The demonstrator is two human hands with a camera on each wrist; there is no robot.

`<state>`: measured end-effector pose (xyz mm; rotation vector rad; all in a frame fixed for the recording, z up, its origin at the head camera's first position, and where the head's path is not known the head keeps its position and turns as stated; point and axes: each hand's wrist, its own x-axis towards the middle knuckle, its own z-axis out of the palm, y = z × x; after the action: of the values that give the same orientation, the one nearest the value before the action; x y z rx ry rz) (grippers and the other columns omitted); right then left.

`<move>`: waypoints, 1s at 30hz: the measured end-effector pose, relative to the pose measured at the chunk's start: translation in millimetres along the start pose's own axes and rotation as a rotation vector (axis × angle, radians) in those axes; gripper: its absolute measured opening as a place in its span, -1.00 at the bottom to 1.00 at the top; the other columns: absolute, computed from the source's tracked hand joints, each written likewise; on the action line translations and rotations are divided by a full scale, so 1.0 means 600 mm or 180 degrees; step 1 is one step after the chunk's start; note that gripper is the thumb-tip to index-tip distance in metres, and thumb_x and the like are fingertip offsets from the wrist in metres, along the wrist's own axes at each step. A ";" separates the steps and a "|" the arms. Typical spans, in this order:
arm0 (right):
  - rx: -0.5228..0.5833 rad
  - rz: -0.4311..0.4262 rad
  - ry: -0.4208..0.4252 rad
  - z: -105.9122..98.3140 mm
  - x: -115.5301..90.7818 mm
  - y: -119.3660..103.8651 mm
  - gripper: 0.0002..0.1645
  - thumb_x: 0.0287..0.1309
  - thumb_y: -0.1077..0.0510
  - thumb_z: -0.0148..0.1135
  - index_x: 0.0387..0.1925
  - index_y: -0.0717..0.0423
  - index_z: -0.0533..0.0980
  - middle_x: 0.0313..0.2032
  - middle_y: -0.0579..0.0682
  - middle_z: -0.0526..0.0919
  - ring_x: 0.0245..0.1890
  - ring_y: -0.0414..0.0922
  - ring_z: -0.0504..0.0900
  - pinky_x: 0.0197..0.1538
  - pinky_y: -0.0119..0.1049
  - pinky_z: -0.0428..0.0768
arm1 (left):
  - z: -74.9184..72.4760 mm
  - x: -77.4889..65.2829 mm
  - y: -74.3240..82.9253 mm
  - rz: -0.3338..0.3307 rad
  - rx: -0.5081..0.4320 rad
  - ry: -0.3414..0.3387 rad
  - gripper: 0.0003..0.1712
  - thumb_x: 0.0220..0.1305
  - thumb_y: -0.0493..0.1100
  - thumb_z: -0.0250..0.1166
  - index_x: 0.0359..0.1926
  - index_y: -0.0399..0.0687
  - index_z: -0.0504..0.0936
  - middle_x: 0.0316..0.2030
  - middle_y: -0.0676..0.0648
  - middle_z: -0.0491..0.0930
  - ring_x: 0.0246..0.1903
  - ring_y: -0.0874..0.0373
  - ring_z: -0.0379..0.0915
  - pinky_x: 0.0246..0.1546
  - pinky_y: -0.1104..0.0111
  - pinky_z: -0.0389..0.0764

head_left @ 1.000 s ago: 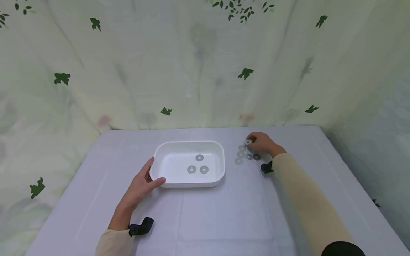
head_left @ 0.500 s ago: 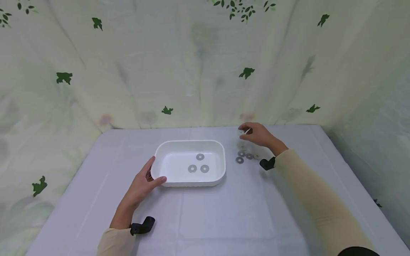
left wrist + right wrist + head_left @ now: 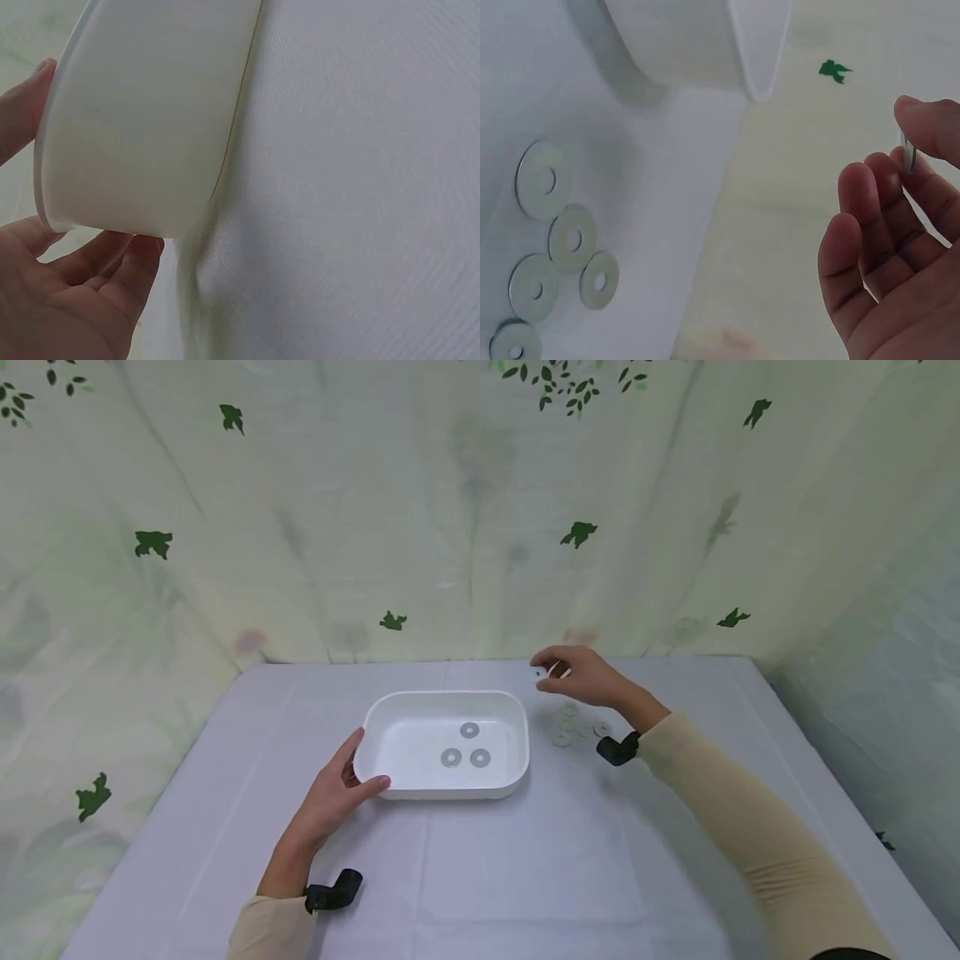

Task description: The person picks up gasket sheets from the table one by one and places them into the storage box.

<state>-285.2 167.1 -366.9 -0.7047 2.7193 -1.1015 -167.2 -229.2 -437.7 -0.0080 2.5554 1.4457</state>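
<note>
A white rounded rectangular tray (image 3: 442, 794) sits on the table, with three flat metal washers (image 3: 469, 730) lying apart on its floor. My left hand (image 3: 326, 802) grips the tray's left end, thumb over the front corner rim and fingers against the side wall, as the left wrist view also shows. Beyond the tray's back right corner, my right hand (image 3: 588, 681) pinches one washer (image 3: 908, 155) between thumb and fingertips, raised above the table. Beneath and nearer than that hand lies a loose cluster of several washers (image 3: 543, 180), some touching or overlapping.
A white cloth covers the table (image 3: 525, 860). Behind its far edge hangs a pale curtain (image 3: 337, 510) printed with green leaves and bird shapes. Black wrist mounts (image 3: 333, 891) sit on both arms.
The right hand has lifted a washer off the cluster and carried it left toward the tray. My left hand stays on the tray, which has not moved on the table.
</note>
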 end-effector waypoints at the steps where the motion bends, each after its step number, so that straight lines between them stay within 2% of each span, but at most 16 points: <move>1: 0.0021 -0.0055 -0.0019 0.002 0.000 -0.007 -0.54 0.22 0.15 0.33 0.16 0.10 0.54 0.04 0.07 0.64 -0.05 -0.03 0.59 0.00 -0.16 0.62 | -0.001 0.000 0.000 -0.0001 -0.0008 0.0002 0.16 0.26 0.01 0.39 0.60 0.11 -0.24 0.59 -0.18 -0.12 0.52 -0.17 0.04 0.34 0.12 0.32; 5: 0.0075 -0.0256 -0.0111 0.009 0.000 -0.031 -0.53 0.22 0.16 0.34 0.17 0.13 0.54 0.06 0.05 0.65 -0.09 -0.06 0.61 0.03 -0.16 0.63 | -0.002 0.001 -0.001 -0.0022 -0.0017 0.0022 0.17 0.25 0.02 0.39 0.60 0.13 -0.24 0.59 -0.18 -0.12 0.52 -0.17 0.05 0.34 0.12 0.33; 10: 0.0118 -0.0373 -0.0234 0.020 -0.001 -0.053 -0.53 0.23 0.17 0.34 0.17 0.10 0.54 0.04 0.02 0.65 -0.11 -0.09 0.62 0.04 -0.16 0.62 | -0.001 0.001 0.000 -0.0035 -0.0040 0.0035 0.17 0.25 0.00 0.39 0.60 0.12 -0.26 0.59 -0.18 -0.13 0.53 -0.17 0.02 0.37 0.08 0.29; 17: 0.0203 -0.0419 -0.0283 0.041 0.008 -0.071 -0.52 0.22 0.14 0.35 0.17 0.13 0.55 0.06 0.05 0.65 -0.10 -0.08 0.61 0.05 -0.12 0.62 | -0.004 0.001 0.000 -0.0018 -0.0028 0.0064 0.17 0.26 0.01 0.38 0.60 0.13 -0.25 0.59 -0.19 -0.12 0.52 -0.17 0.03 0.37 0.07 0.28; 22: 0.0275 -0.0382 -0.0340 0.054 0.010 -0.074 -0.52 0.23 0.11 0.34 0.17 0.13 0.54 0.06 0.09 0.64 -0.08 -0.10 0.60 0.06 -0.18 0.62 | -0.006 0.000 0.001 -0.0020 -0.0008 0.0061 0.17 0.25 0.01 0.39 0.60 0.12 -0.24 0.59 -0.19 -0.12 0.52 -0.16 0.04 0.36 0.10 0.29; 25: 0.0315 -0.0325 -0.0328 0.060 0.007 -0.072 -0.52 0.23 0.11 0.34 0.16 0.11 0.54 0.04 0.09 0.64 -0.07 -0.10 0.59 0.07 -0.19 0.62 | -0.005 0.000 0.000 -0.0009 -0.0025 0.0038 0.17 0.25 0.02 0.40 0.60 0.11 -0.23 0.59 -0.19 -0.12 0.53 -0.16 0.04 0.34 0.17 0.32; 30: 0.0389 -0.0239 -0.0298 0.067 0.003 -0.065 -0.54 0.22 0.12 0.34 0.16 0.09 0.55 0.02 0.07 0.65 -0.05 -0.09 0.59 0.08 -0.18 0.62 | -0.002 -0.003 -0.002 -0.0025 -0.0066 -0.0015 0.17 0.24 0.01 0.40 0.60 0.11 -0.22 0.59 -0.19 -0.11 0.51 -0.16 0.09 0.22 0.42 0.43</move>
<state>-261.0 116.7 -369.1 -0.8232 2.5423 -1.2070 -165.4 -230.7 -437.7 -0.0175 2.5338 1.4674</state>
